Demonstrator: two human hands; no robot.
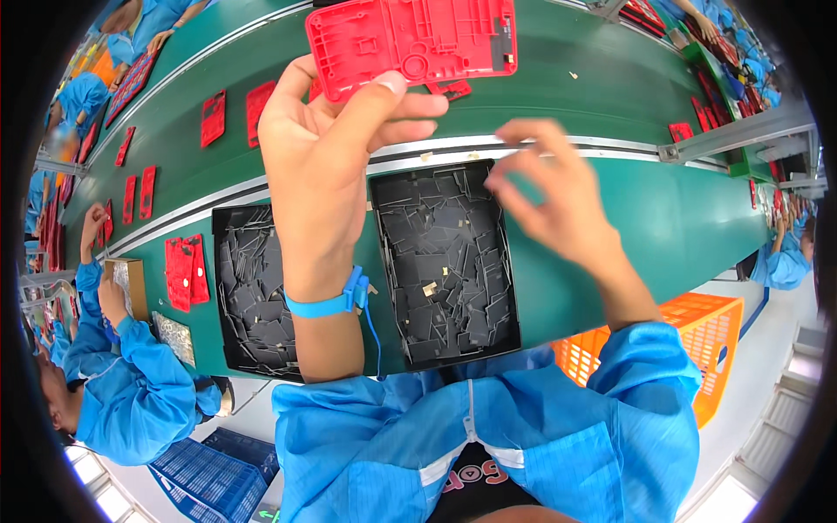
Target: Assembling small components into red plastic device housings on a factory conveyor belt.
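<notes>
My left hand (pixel 336 131) grips a red plastic housing (pixel 410 44) by its lower edge, thumb on the ribbed inner face. A black piece (pixel 502 44) sits along the housing's right end. Over the inner edge of the bench hovers my right hand (pixel 549 187), its fingers curled and smeared by motion; whether anything is between them cannot be made out. Below it stands a black tray (pixel 514 327) filled with thin dark flat pieces (pixel 436 253). Another black tray (pixel 228 353) of similar pieces is partly hidden behind my left forearm. A blue wrist strap (pixel 318 305) circles my left wrist.
Red housings (pixel 213 118) lie spread along the green conveyor belt (pixel 593 96) beyond a metal rail. More red parts (pixel 183 272) rest on the bench at left, beside a co-worker (pixel 139 375). An orange crate (pixel 697 322) stands at right, a blue crate (pixel 209 479) at lower left.
</notes>
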